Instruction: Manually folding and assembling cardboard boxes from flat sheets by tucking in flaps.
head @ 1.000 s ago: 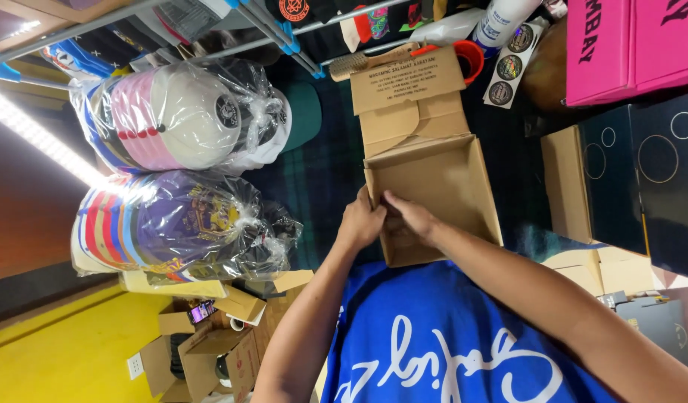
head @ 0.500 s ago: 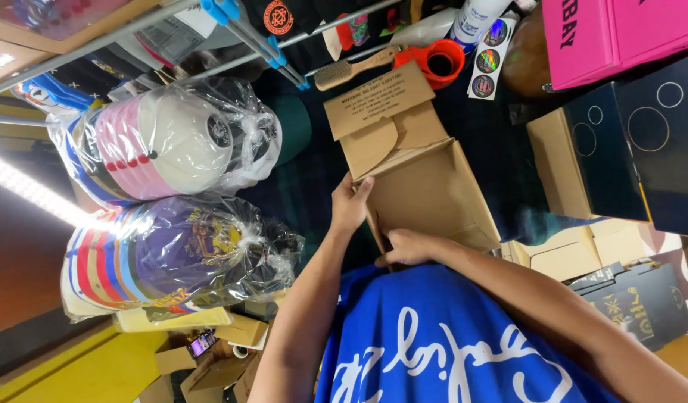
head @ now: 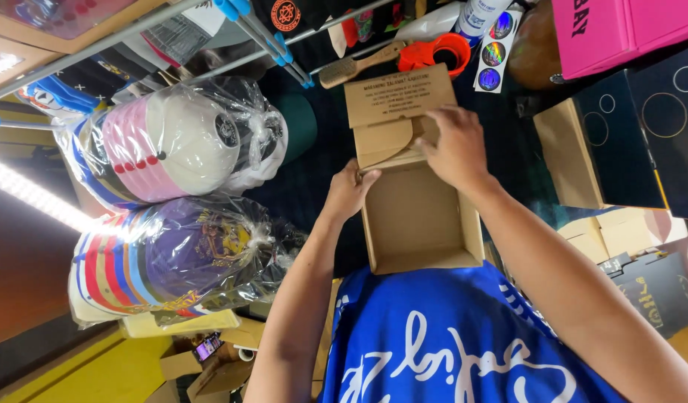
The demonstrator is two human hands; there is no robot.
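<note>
Cardboard box [head: 418,216] sits open on the dark desk [head: 314,186], right before the person. Right hand [head: 454,148] presses its lid flap, fingers curled over the fold. Left hand [head: 349,190] pinches the box's left wall. Bagged caps [head: 172,149] lie just beside.

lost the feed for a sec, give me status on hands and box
Left hand grips box left wall. Right hand on the lid fold. Box open, inside looks empty. Bagged caps beside it, nothing in the way.
</note>
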